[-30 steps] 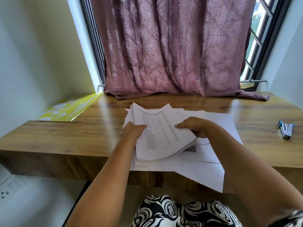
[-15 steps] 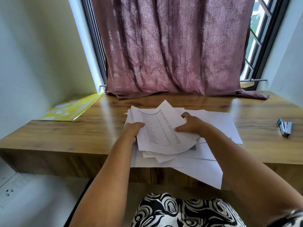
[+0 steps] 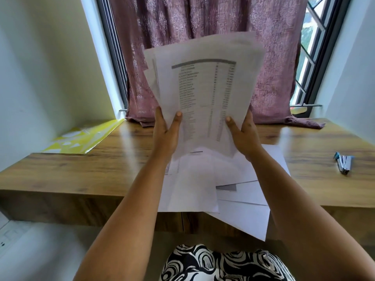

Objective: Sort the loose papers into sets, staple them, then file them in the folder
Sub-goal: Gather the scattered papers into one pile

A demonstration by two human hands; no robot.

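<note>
Several printed sheets (image 3: 205,88), light, limp, slippery against one another, held upright above worktop (image 3: 101,165) and remaining loose papers (image 3: 233,191); left hand (image 3: 165,132) and right hand (image 3: 243,134) fingers clamped on lower side edges, best hold there.

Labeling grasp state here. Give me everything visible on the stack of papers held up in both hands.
The held stack of papers is several white sheets, edges fanned unevenly at the top and left. The front sheet carries a printed table under a dark header bar; the text is blurred. It stands roughly upright above the wooden desk, in front of the curtain. The left hand and right hand grip its lower edges, thumbs on the front.
</note>
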